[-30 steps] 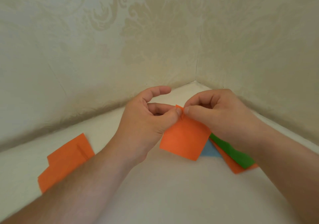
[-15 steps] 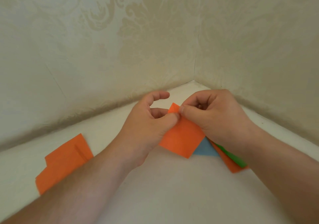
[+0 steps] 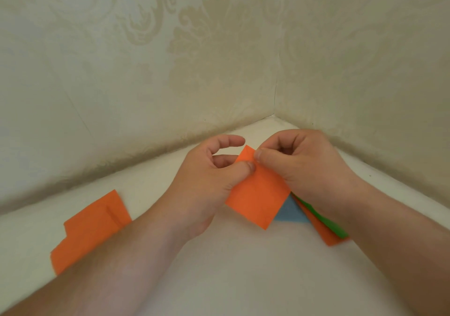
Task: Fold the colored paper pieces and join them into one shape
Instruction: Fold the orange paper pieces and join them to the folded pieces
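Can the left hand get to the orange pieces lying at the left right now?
Probably not at once: the left hand pinches the orange square along with the right hand. The path to the orange pieces looks free once it lets go.

held sheet ctr, btwn hands | loose sheet far L | paper stack R, under wrist

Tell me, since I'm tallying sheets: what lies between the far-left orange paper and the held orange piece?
Only the left hand and its forearm over bare white surface, per the head view.
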### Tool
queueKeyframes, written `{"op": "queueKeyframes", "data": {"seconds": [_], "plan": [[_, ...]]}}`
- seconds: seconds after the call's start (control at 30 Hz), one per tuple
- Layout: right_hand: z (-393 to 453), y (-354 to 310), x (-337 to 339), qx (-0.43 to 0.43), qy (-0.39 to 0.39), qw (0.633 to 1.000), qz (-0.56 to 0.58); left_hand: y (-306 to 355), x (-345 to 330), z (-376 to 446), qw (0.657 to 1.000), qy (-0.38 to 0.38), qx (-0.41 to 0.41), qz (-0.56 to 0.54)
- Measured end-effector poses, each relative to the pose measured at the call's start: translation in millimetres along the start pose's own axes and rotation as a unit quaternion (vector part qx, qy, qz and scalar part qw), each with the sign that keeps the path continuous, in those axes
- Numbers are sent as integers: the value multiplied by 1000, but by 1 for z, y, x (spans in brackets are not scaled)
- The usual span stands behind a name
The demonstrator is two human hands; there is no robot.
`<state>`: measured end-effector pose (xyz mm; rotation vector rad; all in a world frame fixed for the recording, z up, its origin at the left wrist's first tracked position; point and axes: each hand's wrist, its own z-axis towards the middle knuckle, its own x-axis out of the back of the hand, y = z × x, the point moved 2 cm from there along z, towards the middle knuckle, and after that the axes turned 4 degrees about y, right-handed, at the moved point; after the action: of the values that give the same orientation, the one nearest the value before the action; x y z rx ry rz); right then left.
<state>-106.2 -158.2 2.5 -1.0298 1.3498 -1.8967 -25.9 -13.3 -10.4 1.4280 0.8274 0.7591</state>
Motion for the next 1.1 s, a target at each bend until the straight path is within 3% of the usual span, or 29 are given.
{"op": "queueKeyframes", "data": {"seconds": [0.47,0.8,1.1], "plan": [[1,3,-3,-8,-14,1000,5,2,3,2,999,-7,46,-13],[2,5,-1,24,-35,999,-22,1,3,2,999,3,28,34],[1,3,1,36,-59,997,-44,3,7,4,994,1,-46,98]]}}
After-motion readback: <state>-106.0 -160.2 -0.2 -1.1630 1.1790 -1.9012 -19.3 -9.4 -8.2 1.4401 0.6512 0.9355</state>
